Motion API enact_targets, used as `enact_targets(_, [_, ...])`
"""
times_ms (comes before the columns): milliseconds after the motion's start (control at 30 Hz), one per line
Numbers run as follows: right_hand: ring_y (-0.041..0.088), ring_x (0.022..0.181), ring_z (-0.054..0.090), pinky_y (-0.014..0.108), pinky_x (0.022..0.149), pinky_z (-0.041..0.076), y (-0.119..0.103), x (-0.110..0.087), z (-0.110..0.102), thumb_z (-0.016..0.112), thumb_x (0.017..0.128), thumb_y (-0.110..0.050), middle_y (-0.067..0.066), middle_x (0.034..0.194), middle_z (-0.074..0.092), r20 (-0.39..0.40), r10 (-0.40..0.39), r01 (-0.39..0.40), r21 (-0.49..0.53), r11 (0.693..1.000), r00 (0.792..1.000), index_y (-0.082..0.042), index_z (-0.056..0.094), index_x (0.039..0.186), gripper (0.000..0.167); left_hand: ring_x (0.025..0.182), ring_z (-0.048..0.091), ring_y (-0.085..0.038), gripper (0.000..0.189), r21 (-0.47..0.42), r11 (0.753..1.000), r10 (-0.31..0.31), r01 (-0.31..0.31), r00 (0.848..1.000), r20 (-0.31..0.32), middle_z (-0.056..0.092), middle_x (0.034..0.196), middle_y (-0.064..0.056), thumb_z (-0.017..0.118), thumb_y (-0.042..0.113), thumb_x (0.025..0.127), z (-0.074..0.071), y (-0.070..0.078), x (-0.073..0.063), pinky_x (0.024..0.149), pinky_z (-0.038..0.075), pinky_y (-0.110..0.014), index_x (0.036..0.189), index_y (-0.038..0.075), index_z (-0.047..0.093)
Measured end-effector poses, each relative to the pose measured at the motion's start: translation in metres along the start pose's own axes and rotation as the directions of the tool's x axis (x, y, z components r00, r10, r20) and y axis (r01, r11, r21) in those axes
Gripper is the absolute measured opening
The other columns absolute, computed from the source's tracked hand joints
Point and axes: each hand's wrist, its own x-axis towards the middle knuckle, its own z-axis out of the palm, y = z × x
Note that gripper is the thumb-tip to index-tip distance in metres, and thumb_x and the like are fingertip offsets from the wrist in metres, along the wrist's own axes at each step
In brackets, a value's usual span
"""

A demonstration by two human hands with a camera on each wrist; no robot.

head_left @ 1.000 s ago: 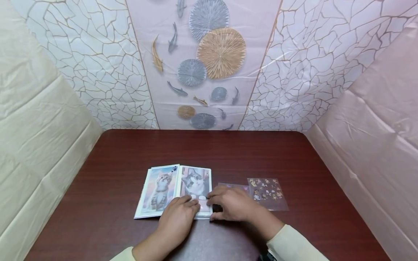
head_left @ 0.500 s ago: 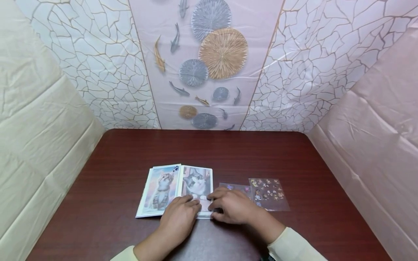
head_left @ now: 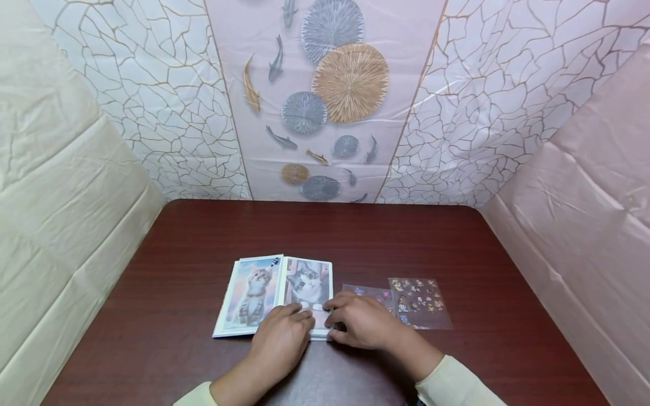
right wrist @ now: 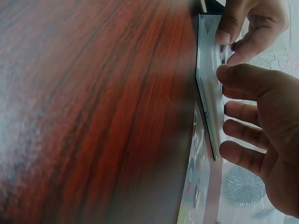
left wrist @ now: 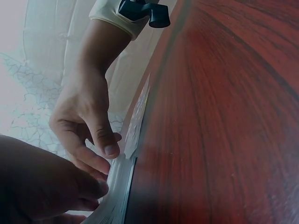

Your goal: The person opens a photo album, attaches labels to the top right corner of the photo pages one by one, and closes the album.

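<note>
Your left hand (head_left: pixel 284 332) lies over the lower part of the right page (head_left: pixel 307 282), fingers loose; your right hand (head_left: pixel 363 321), nearer the outer edge, comes in from the right, palm down, fingers apart and lightly bent. Open album (head_left: pixel 279 293) ahead on the table (head_left: pixel 325 231), pages' long axis running away from you, 2 clear packets (head_left: pixel 420 307) just right.

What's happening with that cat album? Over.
Left hand, right hand: touching open album. Cat pictures showing. Right hand partly hiding nearer clear sheet.
</note>
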Motion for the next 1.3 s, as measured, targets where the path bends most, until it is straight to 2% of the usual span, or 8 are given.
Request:
enact_targets(200, [0.017,0.115,0.062,0.032,0.094,0.055,-0.002,0.001,-0.002,0.076,0.088,-0.035,-0.001,0.123,0.070,0.000,0.006,-0.006,-0.003,1.000,1.000,-0.023,0.081,0.098,0.016,0.115,0.064,-0.022,0.024,-0.006,1.000,-0.006,0.006,0.999,0.045,0.075,0.114,0.003,0.079,0.030,0.085,-0.001,0.001,-0.001,0.098,0.050,-0.041,0.104,0.015,0.078])
enact_targets(300, [0.018,0.114,0.064,0.032,0.092,0.056,-0.002,0.001,-0.001,0.076,0.088,-0.033,-0.001,0.121,0.071,-0.022,-0.029,0.028,-0.040,0.999,0.999,-0.025,0.080,0.094,0.012,0.114,0.064,-0.022,0.025,0.001,1.000,0.001,-0.001,0.999,0.041,0.075,0.114,0.002,0.079,0.033,0.086,-0.001,0.002,-0.001,0.098,0.050,-0.041,0.103,0.015,0.078])
enact_targets(500, [0.013,0.107,0.066,0.026,0.088,0.056,-0.003,0.002,0.003,0.075,0.084,-0.025,-0.004,0.112,0.073,-0.108,-0.120,0.108,-0.116,0.987,0.987,-0.024,0.072,0.079,0.006,0.112,0.065,-0.022,0.025,0.012,1.000,0.015,-0.015,1.000,0.009,0.075,0.112,0.002,0.079,0.034,0.084,0.000,0.002,-0.002,0.097,0.050,-0.041,0.099,0.014,0.077])
enact_targets(700, [0.012,0.107,0.065,0.024,0.084,0.056,-0.003,0.002,0.003,0.072,0.081,-0.021,-0.006,0.107,0.071,-0.209,-0.142,0.118,-0.120,0.986,0.968,-0.017,0.072,0.084,0.005,0.108,0.065,-0.021,0.024,0.004,1.000,0.004,-0.004,1.000,-0.016,0.075,0.109,0.003,0.080,0.033,0.083,0.001,0.000,0.000,0.092,0.050,-0.040,0.098,0.015,0.077])
enact_targets(800, [0.012,0.107,0.065,0.023,0.082,0.057,-0.003,0.003,0.000,0.073,0.082,-0.021,-0.006,0.108,0.070,-0.267,-0.161,0.128,-0.135,0.982,0.950,-0.017,0.072,0.087,0.007,0.104,0.065,-0.019,0.022,-0.011,1.000,-0.009,0.008,0.999,-0.053,0.075,0.106,0.003,0.081,0.031,0.082,0.001,-0.001,0.001,0.087,0.051,-0.038,0.097,0.015,0.076])
enact_targets(933, [0.012,0.106,0.065,0.021,0.080,0.057,-0.004,0.005,-0.005,0.071,0.083,-0.018,-0.006,0.108,0.070,-0.344,-0.199,0.153,-0.159,0.975,0.918,-0.015,0.073,0.091,0.009,0.096,0.065,-0.017,0.020,-0.049,0.999,-0.028,0.021,0.990,-0.139,0.073,0.098,0.004,0.084,0.025,0.080,0.001,-0.002,0.003,0.079,0.052,-0.037,0.094,0.016,0.074])
enact_targets(1100, [0.014,0.106,0.066,0.022,0.084,0.057,-0.006,0.008,-0.010,0.066,0.092,-0.021,-0.004,0.110,0.071,-0.428,-0.252,0.179,-0.203,0.963,0.868,-0.013,0.075,0.098,0.014,0.086,0.066,-0.017,0.015,-0.100,0.995,-0.055,0.030,0.966,-0.252,0.070,0.087,0.005,0.081,0.015,0.078,-0.001,-0.005,0.006,0.070,0.053,-0.037,0.088,0.016,0.070])
enact_targets(1300, [0.022,0.115,0.064,0.029,0.084,0.059,-0.006,0.007,-0.013,0.061,0.101,-0.033,0.006,0.124,0.068,-0.537,-0.208,0.171,-0.119,0.978,0.818,-0.008,0.071,0.116,0.032,0.083,0.069,-0.019,0.020,-0.131,0.990,-0.091,0.046,0.927,-0.365,0.072,0.092,0.001,0.074,0.008,0.075,-0.006,-0.008,0.006,0.069,0.056,-0.037,0.094,0.014,0.069])
